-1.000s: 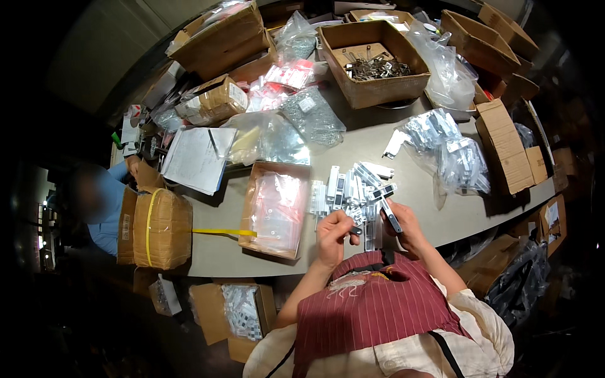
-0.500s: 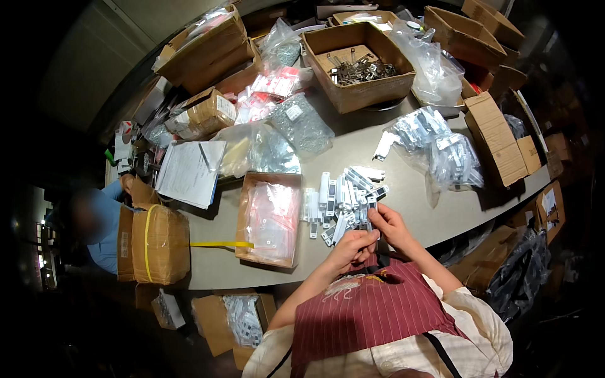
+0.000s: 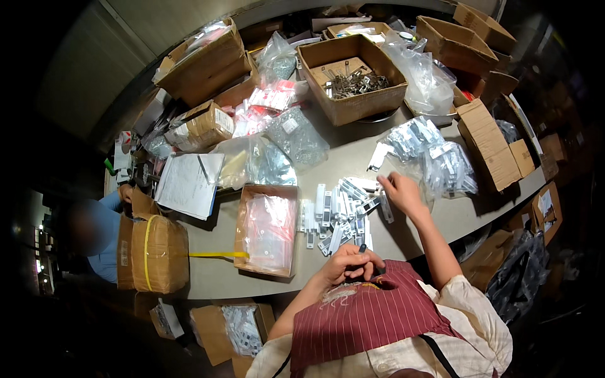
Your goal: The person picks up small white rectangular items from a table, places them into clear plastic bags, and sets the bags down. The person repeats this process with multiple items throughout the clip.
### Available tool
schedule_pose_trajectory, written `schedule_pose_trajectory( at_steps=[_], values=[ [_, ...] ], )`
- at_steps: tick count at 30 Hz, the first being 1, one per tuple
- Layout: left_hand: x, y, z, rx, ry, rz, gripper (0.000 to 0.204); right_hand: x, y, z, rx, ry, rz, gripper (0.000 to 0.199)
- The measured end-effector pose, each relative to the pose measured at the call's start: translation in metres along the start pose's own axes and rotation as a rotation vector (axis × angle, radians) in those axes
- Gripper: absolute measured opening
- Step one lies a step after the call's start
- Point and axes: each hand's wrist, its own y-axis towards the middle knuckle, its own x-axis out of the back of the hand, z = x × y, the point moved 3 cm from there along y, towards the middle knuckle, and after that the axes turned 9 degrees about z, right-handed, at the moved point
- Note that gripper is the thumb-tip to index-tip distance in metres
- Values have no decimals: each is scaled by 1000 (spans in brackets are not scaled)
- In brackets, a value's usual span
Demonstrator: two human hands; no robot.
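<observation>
A loose heap of small white-and-grey rectangular parts (image 3: 342, 211) lies on the table in front of me. Just beyond the heap's right side, my right hand (image 3: 404, 194) is closed, its fingertips at the upper end of one slim white part (image 3: 386, 209). Closer to my body, my left hand (image 3: 348, 264) is curled, pinching a small dark stick-like piece (image 3: 362, 248) whose tip shows above the fingers; its remainder is hidden in the hand.
Left of the heap stands an open carton (image 3: 295, 230) of clear-and-pink plastic bags. Bagged white parts (image 3: 450, 165) lie to the right. Behind is a carton of metal pieces (image 3: 353, 108). A clipboard with papers (image 3: 187, 183), a taped box (image 3: 167, 252) and a blue-sleeved person (image 3: 107, 252) are at left.
My hands were together over the heap's near edge and have separated. The right has moved up and right with a white part; the left has drawn slightly toward me, a dark piece now showing in it.
</observation>
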Motion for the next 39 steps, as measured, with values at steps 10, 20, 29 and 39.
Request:
schedule_pose_trajectory(
  at_steps=[10, 20, 29, 39],
  values=[
    [2, -1, 4, -89, 39, -57, 52, -41, 114, -7, 14, -248, -139, 53],
    [24, 0, 15, -143, -109, -295, 39, -28, 107, -41, -270, 1313, 206, 25],
    [34, 5, 16, -174, -115, -359, 27, -15, 66, -39, -58, 1217, -34, 18],
    [21, -1, -37, -256, 105, -482, 32, 3, -54, 78, -63, 1327, 764, 27]
  ],
)
